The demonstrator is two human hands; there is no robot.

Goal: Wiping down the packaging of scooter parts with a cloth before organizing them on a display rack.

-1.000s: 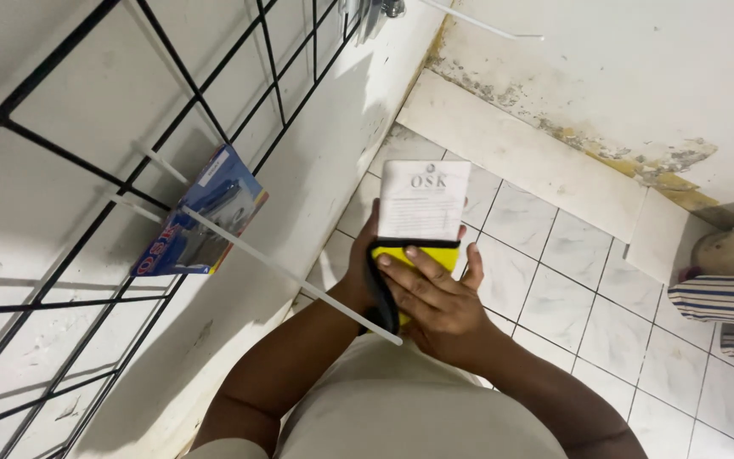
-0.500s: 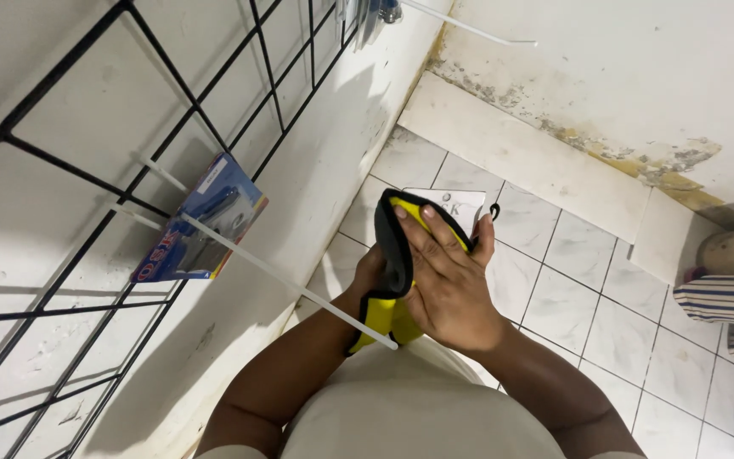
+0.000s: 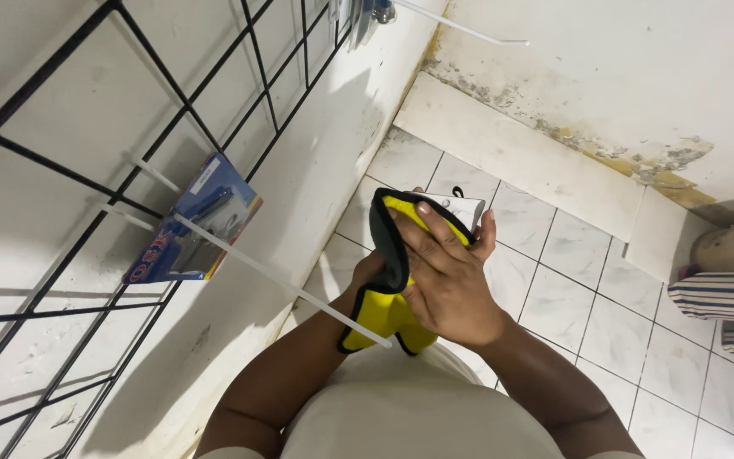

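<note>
At waist height, in front of my body, I hold a yellow and black glove [image 3: 384, 314] against a white card [image 3: 462, 209]. One second ago the card faced the camera above the glove with its whole front visible; half a second ago the glove had been folded up over it. Now the glove covers nearly all of the card: only the card's top right corner shows past my fingers [image 3: 435, 225]. The black cuff of the glove arches over the top, and the yellow part hangs down toward my stomach.

My right hand [image 3: 448, 280] lies flat over the glove, fingers spread and pressed against the yellow fabric, fingertips at the card's edge. My left hand [image 3: 367, 270] is under the bundle and mostly hidden; I cannot tell how its fingers are set, only that it supports the glove from behind.

A white hook rod [image 3: 282, 280] projects from the black wire grid [image 3: 121, 161] on the wall to my left and crosses in front of my left forearm, its tip just beside the yellow glove. A blue packaged item [image 3: 193, 225] hangs farther back on the same rod.

Below is a floor [image 3: 579, 255] of white tiles. The far wall [image 3: 622, 76] is white, with stained, flaking paint along its base. A striped fabric [image 3: 724, 297] lies at the right edge.
</note>
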